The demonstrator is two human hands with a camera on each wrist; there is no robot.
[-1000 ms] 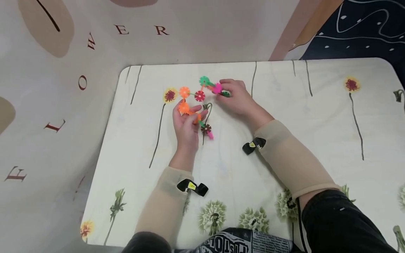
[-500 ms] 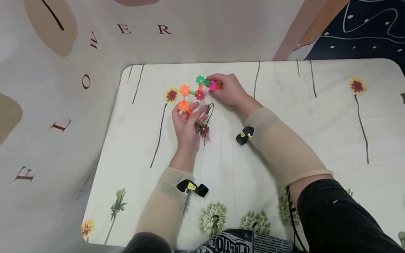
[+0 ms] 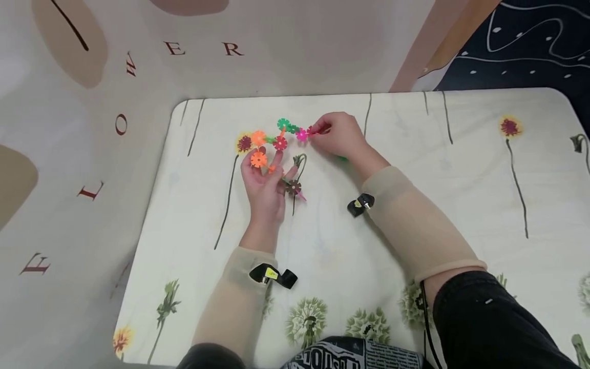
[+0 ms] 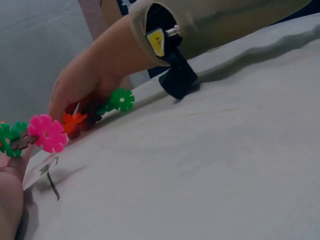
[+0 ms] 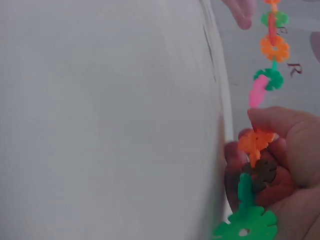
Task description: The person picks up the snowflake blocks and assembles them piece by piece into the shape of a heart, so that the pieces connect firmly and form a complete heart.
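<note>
A chain of flower-shaped interlocking plastic discs runs between the two hands above the table. My left hand [image 3: 265, 197], palm up, holds the chain near an orange disc [image 3: 258, 159]; a brown disc [image 3: 293, 187] hangs by its fingers. A red disc [image 3: 279, 143] and a pink disc [image 3: 301, 134] lie along the stretch toward my right hand [image 3: 341, 136], whose thumb and fingers pinch the chain just past the pink one. In the right wrist view, an orange disc [image 5: 256, 141], a dark brown disc [image 5: 263, 175] and a green disc [image 5: 242, 227] trail under that palm.
Beneath the hands is a table [image 3: 322, 246] with a white flower-printed cover. A pale lettered sheet [image 3: 295, 56] rises behind it and at the left. Dark patterned fabric [image 3: 530, 51] shows at the far right. Each sleeve carries a small black strap.
The right hand has come in toward the chain's pink disc, its pinch shifting along the chain. A green disc now shows beneath its palm. The left hand keeps its hold, slightly farther left.
</note>
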